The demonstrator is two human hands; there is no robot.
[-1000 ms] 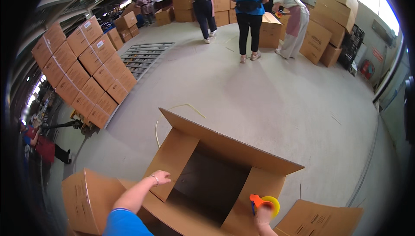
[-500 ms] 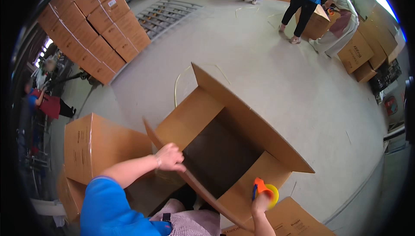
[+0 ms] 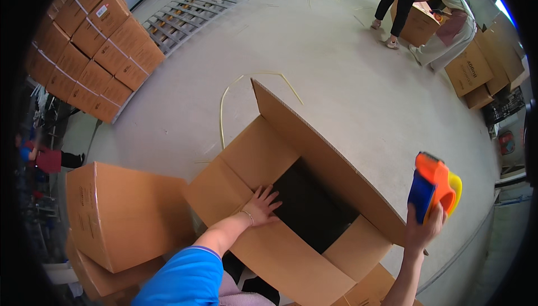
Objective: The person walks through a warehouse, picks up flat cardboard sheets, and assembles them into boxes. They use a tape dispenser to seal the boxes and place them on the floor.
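A large open cardboard box [image 3: 330, 154] stands in front of me. Its two end flaps are folded inward and its far long flap stands up; the near long flap [image 3: 291, 255] lies folded down over the near part of the opening. On that flap rests my left hand [image 3: 260, 208], palm down and fingers spread, at the edge of the dark opening. My right hand [image 3: 424, 228] is raised at the box's right end, closed around a tape dispenser [image 3: 440, 178], orange and blue with a yellow roll.
Closed cartons [image 3: 134, 211] are stacked close at my left, and a flat carton [image 3: 367, 289] lies by the box's near right. Strapped cartons [image 3: 106, 42] stand far left beside a roller frame [image 3: 190, 14]. Yellow strapping [image 3: 223, 110] lies on the floor. Two people [image 3: 448, 31] work far right.
The near flap has gone from upright to folded down, with my left hand now flat on it. My right hand has lifted the tape dispenser up and to the right.
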